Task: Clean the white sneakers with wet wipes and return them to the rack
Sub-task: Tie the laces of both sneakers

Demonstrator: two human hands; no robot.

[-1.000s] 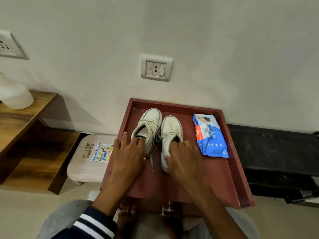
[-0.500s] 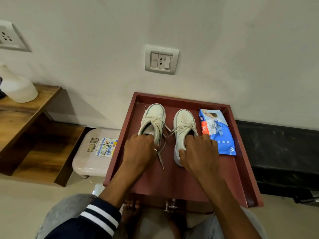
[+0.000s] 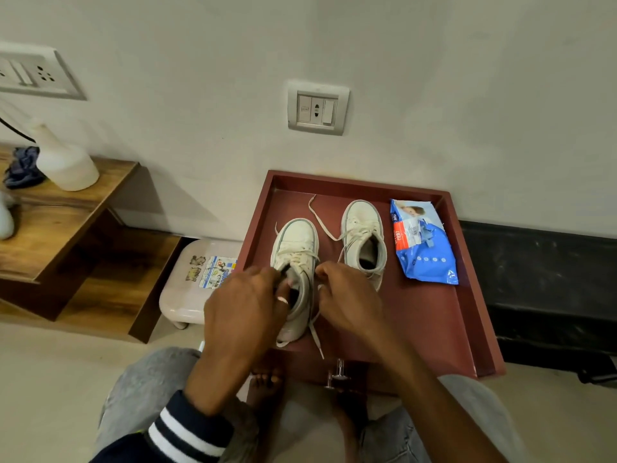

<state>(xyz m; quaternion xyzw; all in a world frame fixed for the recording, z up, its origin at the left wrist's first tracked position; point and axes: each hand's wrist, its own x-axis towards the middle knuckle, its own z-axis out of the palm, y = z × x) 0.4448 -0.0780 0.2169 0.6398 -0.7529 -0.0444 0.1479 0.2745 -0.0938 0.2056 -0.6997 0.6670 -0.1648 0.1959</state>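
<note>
- On the maroon rimmed tabletop [image 3: 430, 315] by the wall: both white sneakers stand side by side, toes to the wall. The near sneaker [image 3: 295, 242] sits closer to the person than the other sneaker [image 3: 364, 228].
- Wet wipes pack [image 3: 422, 248] lies flat just right of the other sneaker, not touching it. No wipe out anywhere in view.
- Progress imo: v early. Looks like prep on the laces. Wiping not begun, so both shoes left to clean + put back. Can't tell which bit of furniture is the rack tbh.
- Left hand [image 3: 243, 309]: forearm comes up from the bottom, fingers curled over the near sneaker's collar, grip clamped on it.
- Right hand [image 3: 347, 302]: fingers bunched at the lacing on that shoe's right side. Grip looks pinched on a lace [image 3: 315, 332], whose end trails toward the front edge.
</note>
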